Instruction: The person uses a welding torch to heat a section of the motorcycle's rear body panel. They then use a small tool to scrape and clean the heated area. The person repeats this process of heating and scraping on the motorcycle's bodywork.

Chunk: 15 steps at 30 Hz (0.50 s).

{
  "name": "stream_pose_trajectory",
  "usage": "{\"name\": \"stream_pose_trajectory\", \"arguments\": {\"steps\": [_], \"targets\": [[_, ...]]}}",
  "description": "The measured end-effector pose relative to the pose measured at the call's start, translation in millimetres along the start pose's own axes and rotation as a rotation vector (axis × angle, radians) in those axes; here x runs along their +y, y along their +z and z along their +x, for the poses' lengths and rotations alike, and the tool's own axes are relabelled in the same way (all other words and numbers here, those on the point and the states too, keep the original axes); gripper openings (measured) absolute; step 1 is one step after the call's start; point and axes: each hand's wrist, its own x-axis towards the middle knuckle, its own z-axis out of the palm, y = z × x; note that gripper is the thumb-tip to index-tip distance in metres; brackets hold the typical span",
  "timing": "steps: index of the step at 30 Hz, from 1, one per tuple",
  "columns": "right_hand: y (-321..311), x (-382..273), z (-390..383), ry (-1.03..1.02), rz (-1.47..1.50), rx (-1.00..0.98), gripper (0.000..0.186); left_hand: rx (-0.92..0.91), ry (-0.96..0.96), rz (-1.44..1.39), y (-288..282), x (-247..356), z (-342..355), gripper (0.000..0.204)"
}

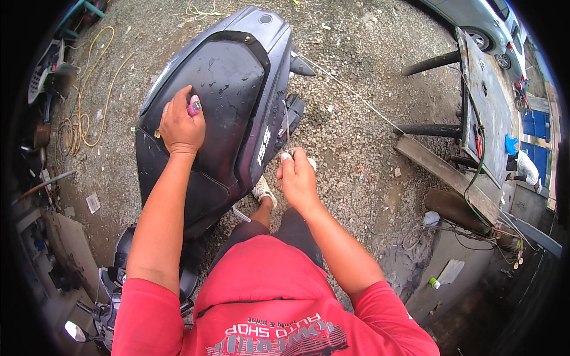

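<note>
A scooter (254,172) with dark body panels stands at my left. Its black seat (228,77) is scuffed and dotted with wet-looking spots. My left hand (181,127) is over the seat's left part, its fingers curled round a small pink, rounded object (194,106) whose kind I cannot make out. Beside the scooter's right side panel, my right hand (298,178) pinches a thin metal rod (288,127). The rod points away from me, towards the rear of the scooter; whether its far end touches the panel cannot be told.
Gravel (356,89) surrounds the scooter. To the right stand a metal table (484,101) with dark legs and a leaning plank (445,175). Cables (475,231) tangle lower right. A yellow hose (80,127) coils at left. Parked cars (475,18) and another person (525,169) are farther right.
</note>
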Motion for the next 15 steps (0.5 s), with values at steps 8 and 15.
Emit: {"name": "stream_pose_trajectory", "arguments": {"steps": [8, 15], "targets": [[5.3, 6.1, 2.0, -0.104, -0.142, 0.033, 0.019, 0.013, 0.022, -0.001, 0.6, -1.7, 1.0, 0.03], [7.0, 5.2, 6.4, -0.084, -0.162, 0.032, 0.021, 0.008, 0.012, -0.003, 0.0, -0.7, 1.2, 0.03]]}}
